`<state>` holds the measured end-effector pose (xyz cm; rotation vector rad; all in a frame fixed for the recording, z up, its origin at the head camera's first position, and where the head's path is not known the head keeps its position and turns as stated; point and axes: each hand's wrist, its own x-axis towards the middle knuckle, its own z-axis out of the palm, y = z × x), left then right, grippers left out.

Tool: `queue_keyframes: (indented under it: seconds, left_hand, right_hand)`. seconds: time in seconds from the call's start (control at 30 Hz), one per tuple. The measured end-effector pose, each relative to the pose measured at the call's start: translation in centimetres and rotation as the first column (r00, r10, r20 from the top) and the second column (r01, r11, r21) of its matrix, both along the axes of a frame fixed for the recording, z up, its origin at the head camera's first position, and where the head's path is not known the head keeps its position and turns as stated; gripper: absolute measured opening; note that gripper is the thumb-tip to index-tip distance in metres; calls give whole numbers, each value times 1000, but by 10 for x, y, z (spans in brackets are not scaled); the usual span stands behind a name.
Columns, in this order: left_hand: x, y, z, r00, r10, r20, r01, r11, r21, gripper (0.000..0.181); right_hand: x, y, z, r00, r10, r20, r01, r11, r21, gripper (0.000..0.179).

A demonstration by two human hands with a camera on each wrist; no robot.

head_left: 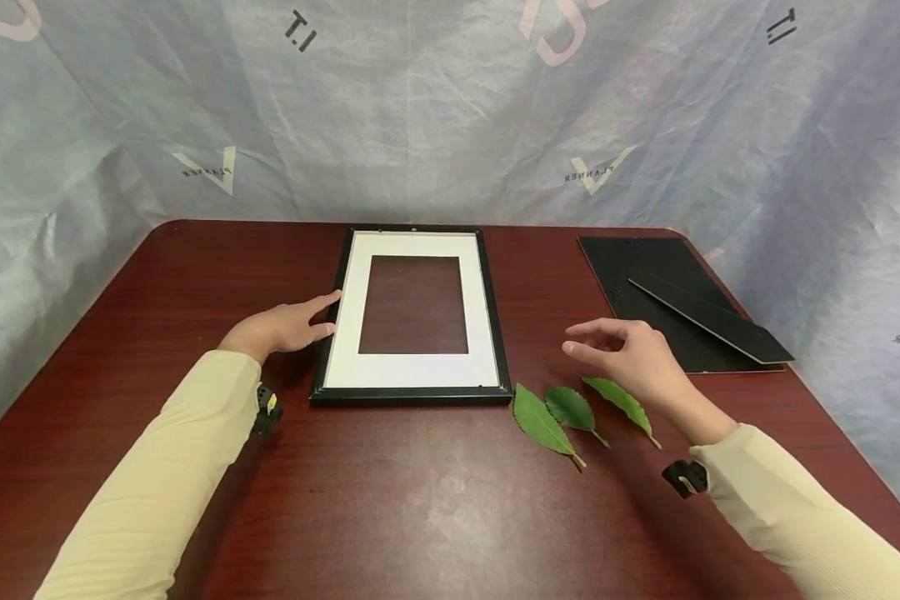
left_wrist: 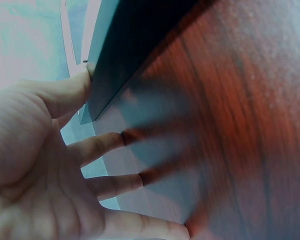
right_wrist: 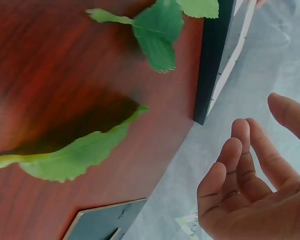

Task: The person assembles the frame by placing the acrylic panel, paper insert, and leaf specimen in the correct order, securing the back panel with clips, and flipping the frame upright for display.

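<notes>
While the spread left hand (head_left: 281,327) touches the frame (head_left: 411,397), the right hand (head_left: 633,357) hovers, relaxed; leaves (head_left: 542,423) lie nearby.

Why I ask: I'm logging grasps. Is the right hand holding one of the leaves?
No, the right hand holds nothing, and all three green leaves lie on the table.

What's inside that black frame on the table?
Inside the black frame lies a white mat with a rectangular opening, through which the reddish-brown table shows. Whatever is beneath the mat's border is covered and can't be seen.
</notes>
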<state>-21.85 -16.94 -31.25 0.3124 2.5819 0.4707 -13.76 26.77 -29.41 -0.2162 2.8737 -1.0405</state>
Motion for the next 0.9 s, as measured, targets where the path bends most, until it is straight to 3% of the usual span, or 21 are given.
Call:
queue_keyframes:
  seconds: [0.23, 0.43, 0.9]
  left_hand:
    - [0, 0, 1, 1000, -7, 9, 7, 1000, 5, 67]
    - [0, 0, 1, 1000, -11, 9, 11, 1000, 10, 68]
    - [1, 0, 0, 1000, -1, -11, 1, 1000, 18, 67]
  right_hand:
    - [10, 5, -8, 1000, 4, -15, -5, 1000, -10, 37]
    - [26, 6, -18, 999, 25, -33, -25, 1000, -8, 27]
    - [55, 4, -38, 999, 25, 21, -25, 1000, -7, 24]
